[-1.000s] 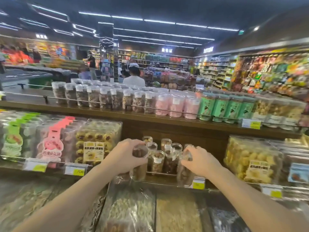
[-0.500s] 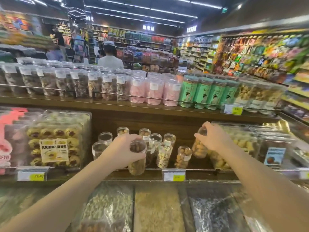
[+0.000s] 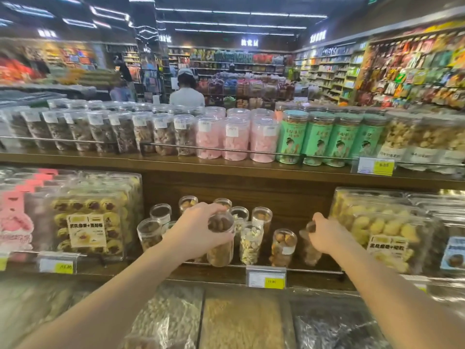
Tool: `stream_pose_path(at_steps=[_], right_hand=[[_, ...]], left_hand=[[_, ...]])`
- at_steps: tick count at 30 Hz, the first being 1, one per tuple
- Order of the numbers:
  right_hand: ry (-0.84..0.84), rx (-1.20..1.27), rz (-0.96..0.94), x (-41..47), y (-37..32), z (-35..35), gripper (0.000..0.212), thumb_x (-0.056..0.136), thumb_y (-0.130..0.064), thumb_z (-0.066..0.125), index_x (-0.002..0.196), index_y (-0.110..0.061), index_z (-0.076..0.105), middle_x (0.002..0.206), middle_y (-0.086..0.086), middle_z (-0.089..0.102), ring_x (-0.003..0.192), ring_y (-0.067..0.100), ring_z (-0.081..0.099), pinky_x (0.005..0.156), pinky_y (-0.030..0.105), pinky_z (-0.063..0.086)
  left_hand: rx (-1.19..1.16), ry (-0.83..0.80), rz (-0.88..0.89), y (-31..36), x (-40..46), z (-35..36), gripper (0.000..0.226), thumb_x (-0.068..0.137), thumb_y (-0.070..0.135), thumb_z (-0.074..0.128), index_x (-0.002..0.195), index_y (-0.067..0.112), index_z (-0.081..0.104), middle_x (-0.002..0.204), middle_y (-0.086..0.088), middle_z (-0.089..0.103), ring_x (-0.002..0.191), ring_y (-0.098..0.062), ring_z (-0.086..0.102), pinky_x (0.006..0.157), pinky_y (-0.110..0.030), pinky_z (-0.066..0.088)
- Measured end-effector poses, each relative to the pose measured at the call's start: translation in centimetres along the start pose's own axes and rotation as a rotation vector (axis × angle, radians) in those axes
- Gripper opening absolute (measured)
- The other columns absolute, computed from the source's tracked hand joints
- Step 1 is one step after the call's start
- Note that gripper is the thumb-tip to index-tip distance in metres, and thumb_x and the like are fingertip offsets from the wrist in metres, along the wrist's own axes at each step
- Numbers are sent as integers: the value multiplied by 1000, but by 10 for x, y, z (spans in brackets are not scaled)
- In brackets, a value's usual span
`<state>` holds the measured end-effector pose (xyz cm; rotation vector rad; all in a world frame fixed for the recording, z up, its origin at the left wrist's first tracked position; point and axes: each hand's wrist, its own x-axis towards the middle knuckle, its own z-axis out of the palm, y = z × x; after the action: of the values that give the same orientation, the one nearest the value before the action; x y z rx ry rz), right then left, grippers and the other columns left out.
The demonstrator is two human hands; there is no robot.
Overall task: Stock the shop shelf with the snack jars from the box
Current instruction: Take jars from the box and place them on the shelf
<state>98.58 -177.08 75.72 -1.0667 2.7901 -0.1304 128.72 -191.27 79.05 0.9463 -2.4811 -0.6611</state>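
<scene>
Both my arms reach to the lower wooden shelf [image 3: 297,195]. My left hand [image 3: 198,230] grips a clear snack jar [image 3: 221,244] of brown pieces by its upper part, at the front of the shelf by the rail. My right hand [image 3: 327,235] holds another clear snack jar [image 3: 310,244] by its top, standing at the right end of the front row, beside boxed pastries. Several small clear jars [image 3: 251,241] stand in rows between and behind my hands. The box is not in view.
Clear pastry boxes [image 3: 90,222] sit left of the jars and more pastry boxes [image 3: 382,227] sit right. The upper shelf carries a row of tall jars [image 3: 234,139], pink and green among them. Bagged goods [image 3: 241,321] lie below. A person [image 3: 186,93] stands in the far aisle.
My right hand moved its jar rightward from the front middle and lowered it at the row's right end. My left hand kept its jar near the front rail. The view shifted.
</scene>
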Motion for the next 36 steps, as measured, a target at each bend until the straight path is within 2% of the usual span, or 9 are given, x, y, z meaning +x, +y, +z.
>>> stream_pose_path(at_steps=[4,8,12,17,20,22,25,28,36], right_hand=[[-25,-32,3,5,3,12,46,101,-28,50,143,-12,36,122,16,53,109,31,60,81,34,50],[-74,46,95,17,5,24,79,95,-62,51,154,-15,28,132,14,53,117,30,59,87,36,52],[-53,20,129,31,13,27,85,94,-76,23,154,-17,32,141,14,54,126,34,56,96,42,48],[110,-43,58,33,25,20,77,97,-71,15,142,-17,47,120,10,67,106,30,68,81,39,53],[123,-108,-40,34,33,23,65,100,-63,17,153,-29,35,125,6,62,103,26,67,71,35,51],[135,-128,-68,32,36,23,61,101,-63,22,154,-33,30,127,5,62,102,24,67,73,33,56],[244,-48,-28,25,40,25,82,90,-81,12,137,-25,48,105,0,70,92,20,70,75,32,59],[307,-23,-80,22,47,32,88,86,-84,10,136,-25,52,107,-1,71,93,18,71,79,31,59],[211,-44,-89,21,67,35,81,88,-83,11,132,-27,51,111,-1,68,99,18,69,80,32,59]], left_hand=[[-31,29,12,14,13,9,65,77,56,77,136,40,56,121,14,59,110,-5,56,94,-26,46],[-59,36,44,32,29,22,67,80,51,78,140,37,54,129,15,56,117,-5,50,95,-23,37],[-66,17,93,56,55,38,68,80,52,77,141,36,53,129,12,57,121,-8,51,104,-31,44],[-104,-17,163,81,96,65,65,82,45,77,141,33,53,128,11,57,118,-8,53,100,-27,46],[-92,-57,204,91,119,84,65,84,43,76,143,31,52,128,8,55,119,-11,53,101,-27,46],[-90,-75,214,95,132,98,64,85,41,75,144,30,51,130,5,54,121,-13,52,103,-28,45],[-110,-69,207,100,150,115,64,87,38,74,145,29,50,134,3,53,123,-16,50,105,-30,45],[-107,-99,215,102,163,134,65,86,35,76,145,30,49,136,3,50,127,-18,48,107,-31,44],[111,-267,104,98,177,177,69,84,39,76,145,35,44,137,1,56,129,-24,51,110,-51,41]])
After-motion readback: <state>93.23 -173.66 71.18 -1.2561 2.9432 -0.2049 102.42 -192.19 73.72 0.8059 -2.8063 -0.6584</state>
